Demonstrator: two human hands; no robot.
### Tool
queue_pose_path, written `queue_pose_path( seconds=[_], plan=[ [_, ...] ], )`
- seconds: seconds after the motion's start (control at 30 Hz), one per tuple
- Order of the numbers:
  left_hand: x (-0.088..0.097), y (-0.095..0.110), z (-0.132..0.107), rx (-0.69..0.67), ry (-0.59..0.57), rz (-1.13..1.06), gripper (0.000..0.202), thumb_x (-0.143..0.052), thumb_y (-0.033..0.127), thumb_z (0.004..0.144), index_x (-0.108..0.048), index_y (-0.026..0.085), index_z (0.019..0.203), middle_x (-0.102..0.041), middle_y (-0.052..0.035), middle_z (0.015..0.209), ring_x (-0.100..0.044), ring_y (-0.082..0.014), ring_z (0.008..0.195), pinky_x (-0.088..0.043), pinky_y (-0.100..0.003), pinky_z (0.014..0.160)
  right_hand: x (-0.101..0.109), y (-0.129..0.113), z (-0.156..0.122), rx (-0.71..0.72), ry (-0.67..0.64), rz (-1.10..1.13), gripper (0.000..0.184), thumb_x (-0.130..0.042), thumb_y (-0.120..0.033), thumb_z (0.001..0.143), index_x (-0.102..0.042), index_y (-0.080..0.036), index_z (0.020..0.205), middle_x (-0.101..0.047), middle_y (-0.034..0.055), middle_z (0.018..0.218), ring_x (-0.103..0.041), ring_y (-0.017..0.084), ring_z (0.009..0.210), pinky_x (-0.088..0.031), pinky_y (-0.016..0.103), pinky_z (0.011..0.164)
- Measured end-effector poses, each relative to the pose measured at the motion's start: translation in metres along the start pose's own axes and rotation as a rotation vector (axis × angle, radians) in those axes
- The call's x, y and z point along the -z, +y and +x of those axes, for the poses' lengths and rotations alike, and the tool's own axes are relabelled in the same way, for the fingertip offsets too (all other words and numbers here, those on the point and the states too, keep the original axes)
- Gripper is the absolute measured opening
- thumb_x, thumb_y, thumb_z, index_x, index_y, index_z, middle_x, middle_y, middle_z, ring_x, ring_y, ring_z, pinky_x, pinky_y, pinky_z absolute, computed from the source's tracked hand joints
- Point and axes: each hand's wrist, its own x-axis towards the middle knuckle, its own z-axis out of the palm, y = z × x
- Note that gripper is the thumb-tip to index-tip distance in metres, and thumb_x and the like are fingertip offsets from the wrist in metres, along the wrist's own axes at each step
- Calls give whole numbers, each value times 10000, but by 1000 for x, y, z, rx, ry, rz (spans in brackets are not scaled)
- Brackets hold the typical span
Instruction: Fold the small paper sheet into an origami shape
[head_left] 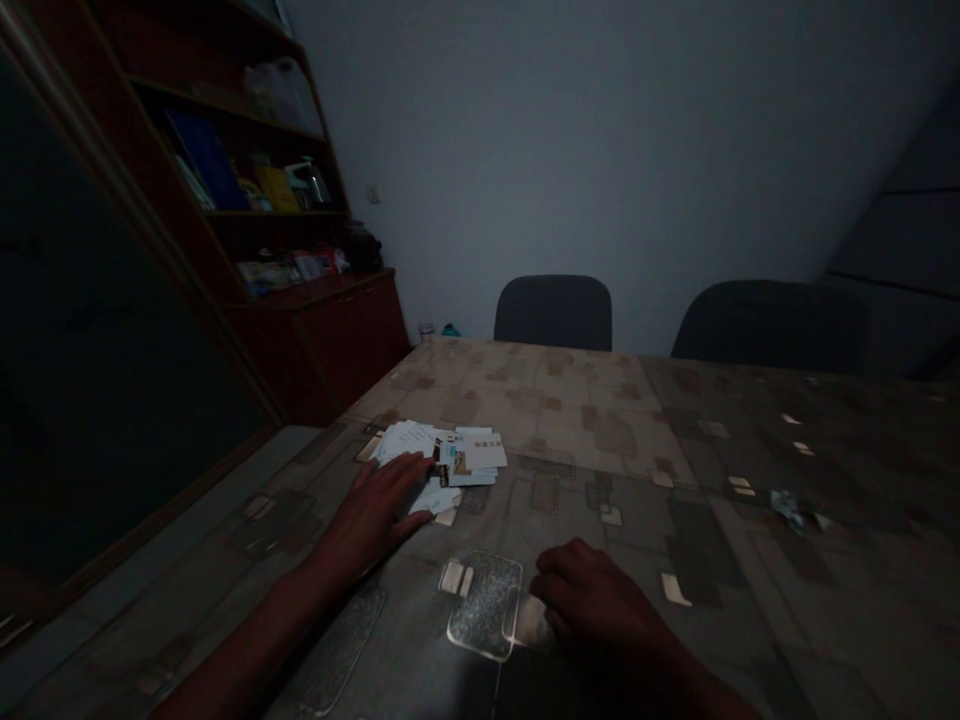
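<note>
Head view: the left hand (386, 500) rests over the near edge of a loose pile of printed paper cards (480, 452) on the patterned desk (547, 410), its fingers stretched out, thumb spread, gripping none that I can see. The pile fans out beyond and to the right of those fingers. The right hand (581, 590) has loosely curled fingers, apart from the cards; whether they hold anything, I can't tell. A crumpled scrap (787, 510) lies off to their right.
</note>
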Motion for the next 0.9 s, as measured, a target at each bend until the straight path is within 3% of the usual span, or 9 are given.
queue_pose_path(
  seconds=[0.17,0.23,0.37,0.43,0.5,0.67,0.9],
  plan=[
    [5,5,-4,-150,82,65,502,-656,422,856,-538,254,1314,-362,-149,1517,-344,-360,1378,-172,-644,1107,-3,-3,-2,42,77,30,317,-579,21,734,-638,-205,948,-663,42,983,-565,189,864,-437,295,727],
    [5,6,-5,-192,58,66,376,-653,365,867,-605,267,1227,-418,-123,1489,-380,-345,1360,-163,-644,1110,-3,-2,-2,42,93,33,319,-574,27,733,-635,-207,941,-662,35,976,-559,185,856,-428,292,726],
    [-2,4,-4,-205,57,16,328,-566,283,929,-598,227,1251,-576,-126,1351,-512,-298,1267,-362,-546,1068,-10,-2,-2,30,136,37,299,-578,17,736,-631,-208,925,-655,34,967,-544,193,851,-407,299,722],
    [-6,1,-4,-221,76,-3,353,-553,287,938,-581,204,1279,-574,-143,1349,-522,-292,1258,-447,-479,1021,-13,-3,-2,19,179,45,279,-592,2,726,-632,-207,906,-650,35,944,-533,198,836,-393,305,716],
    [-7,-1,-3,-228,97,-5,397,-566,303,933,-548,210,1318,-539,-143,1385,-506,-297,1272,-442,-484,1030,-16,-4,-2,8,200,53,266,-600,-8,721,-631,-209,893,-645,32,926,-524,201,825,-378,308,708],
    [4,-3,-6,-241,99,-38,443,-606,273,902,-526,241,1336,-473,-113,1451,-446,-290,1325,-419,-466,1060,-15,-4,-1,-23,132,89,231,-594,-42,755,-629,-213,906,-635,34,936,-513,207,844,-360,314,717],
    [21,0,-9,-192,-54,-21,506,-540,130,813,-554,231,1309,-495,-107,1435,-443,-305,1329,-424,-467,1055,0,-9,10,-76,-12,128,188,-560,-77,807,-640,-202,923,-620,57,943,-515,215,852,-376,331,753]
  ],
)
